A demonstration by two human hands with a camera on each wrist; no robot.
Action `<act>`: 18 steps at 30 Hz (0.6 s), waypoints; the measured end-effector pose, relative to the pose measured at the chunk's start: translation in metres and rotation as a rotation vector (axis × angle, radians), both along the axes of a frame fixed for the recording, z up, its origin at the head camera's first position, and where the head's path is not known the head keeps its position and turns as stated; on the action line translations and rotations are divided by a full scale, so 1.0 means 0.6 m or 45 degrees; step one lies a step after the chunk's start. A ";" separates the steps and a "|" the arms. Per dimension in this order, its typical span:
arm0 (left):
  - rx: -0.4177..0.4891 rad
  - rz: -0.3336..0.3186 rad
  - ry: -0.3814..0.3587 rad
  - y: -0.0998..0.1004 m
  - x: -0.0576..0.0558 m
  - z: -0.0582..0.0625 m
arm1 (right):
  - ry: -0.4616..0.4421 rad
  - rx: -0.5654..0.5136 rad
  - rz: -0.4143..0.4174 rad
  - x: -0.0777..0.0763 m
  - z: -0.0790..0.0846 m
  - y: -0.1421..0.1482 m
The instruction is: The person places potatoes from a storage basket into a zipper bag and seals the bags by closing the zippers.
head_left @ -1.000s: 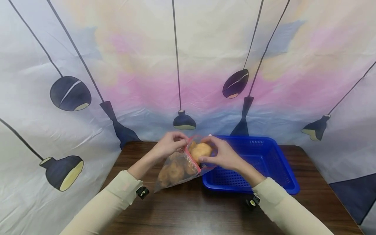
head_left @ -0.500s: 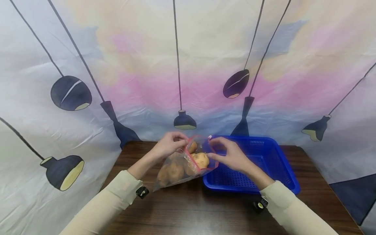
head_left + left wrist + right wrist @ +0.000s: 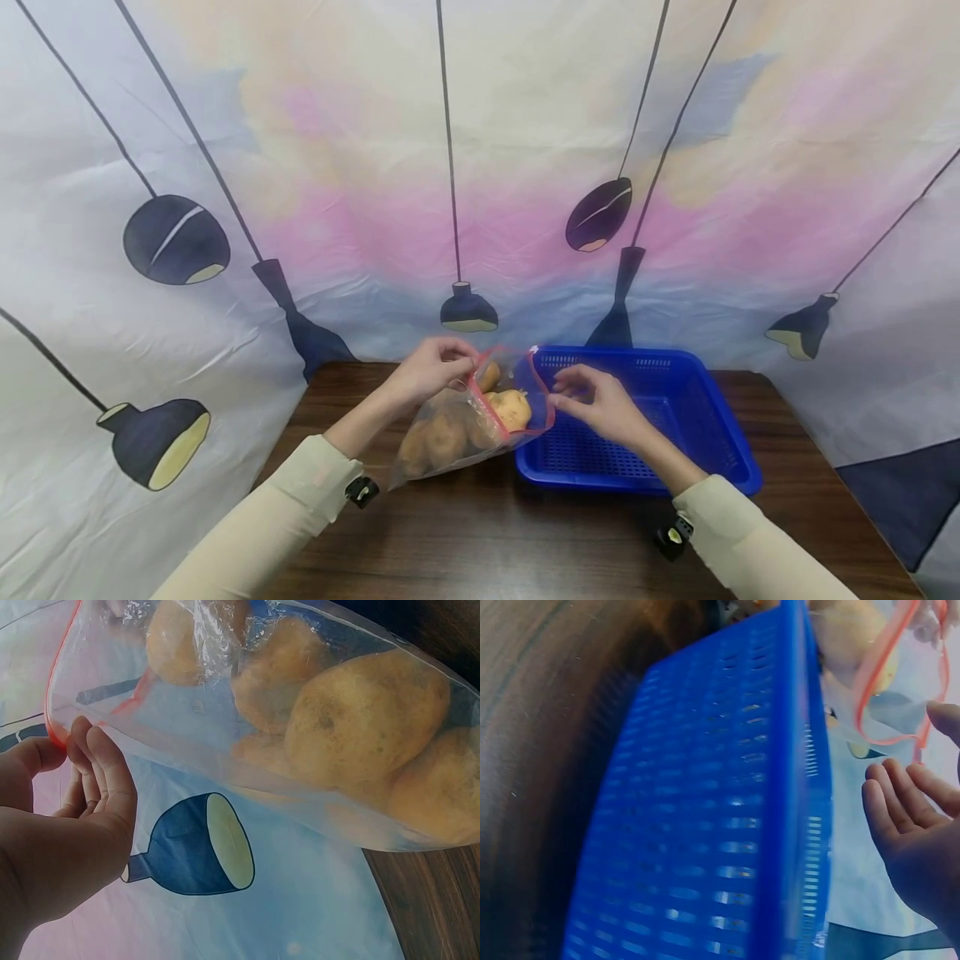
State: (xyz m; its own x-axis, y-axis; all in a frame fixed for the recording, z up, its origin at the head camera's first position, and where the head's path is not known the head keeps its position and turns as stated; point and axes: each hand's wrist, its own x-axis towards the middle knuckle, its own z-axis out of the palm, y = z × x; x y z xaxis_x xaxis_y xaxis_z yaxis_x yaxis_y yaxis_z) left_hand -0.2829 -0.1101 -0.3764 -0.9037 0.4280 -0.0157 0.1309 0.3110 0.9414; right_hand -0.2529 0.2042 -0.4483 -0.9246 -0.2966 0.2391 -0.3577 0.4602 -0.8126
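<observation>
A clear zip bag (image 3: 465,446) with a red-edged mouth leans over the table, its opening facing right. Several potatoes (image 3: 352,724) fill it, and one pale potato (image 3: 512,408) lies just inside the mouth. My left hand (image 3: 431,368) pinches the red edge at the bag's far left corner, between thumb and fingertips. Beside the right side of the mouth is my right hand (image 3: 600,404), fingers loosely bent and thumb apart from them, holding nothing. In the right wrist view its fingers (image 3: 904,802) are close to the red edge; whether they touch it is unclear.
A blue perforated plastic basket (image 3: 738,442) stands right of the bag, under my right hand; no potatoes show in it. Both rest on a dark wooden table (image 3: 480,542). Behind hangs a cloth backdrop (image 3: 375,167) printed with lamps.
My right hand has let go of the pale potato in the bag's mouth and drawn back to the right, beside the red edge. My left hand keeps its pinch on the bag.
</observation>
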 end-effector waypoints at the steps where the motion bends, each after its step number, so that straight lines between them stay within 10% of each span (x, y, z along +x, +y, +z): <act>1: -0.003 0.003 0.003 0.000 0.000 0.000 | -0.026 0.004 -0.015 0.000 -0.004 -0.001; 18: 0.000 0.048 -0.031 -0.009 0.006 -0.001 | -0.237 -0.106 -0.065 0.004 -0.022 -0.038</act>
